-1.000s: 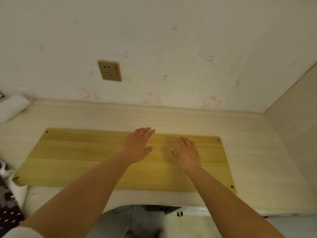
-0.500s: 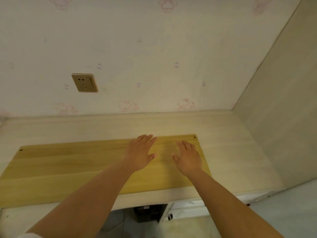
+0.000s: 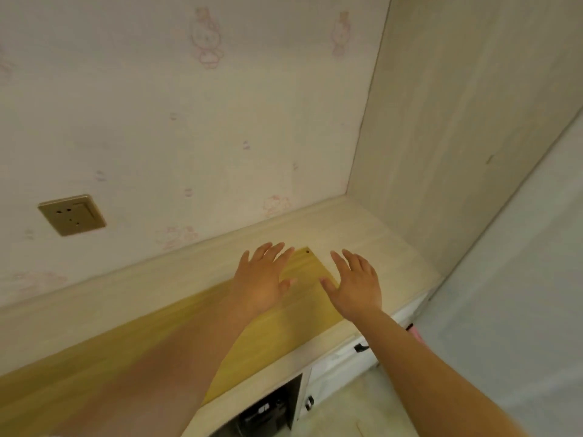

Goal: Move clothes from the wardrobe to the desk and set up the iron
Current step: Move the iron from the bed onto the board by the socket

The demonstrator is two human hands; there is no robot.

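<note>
The pale wooden desk (image 3: 375, 234) runs along the wall, with a yellow wooden board (image 3: 303, 298) lying flat on it. My left hand (image 3: 262, 279) hovers over the board's right end, palm down, fingers spread, holding nothing. My right hand (image 3: 356, 282) is beside it over the board's right edge, also spread and empty. No clothes and no iron are in view. A tall pale wooden side panel (image 3: 457, 121), possibly the wardrobe's side, rises at the desk's right end.
A gold wall socket (image 3: 72, 214) sits on the wallpapered wall at the left. Below the desk's front edge are white drawers with black handles (image 3: 361, 347) and a dark open compartment (image 3: 268, 411). A grey surface (image 3: 520, 294) lies to the right.
The view has swung right and tilted: the socket slid left, the side panel came into view. Both hands stay spread and empty, now over the board's right end.
</note>
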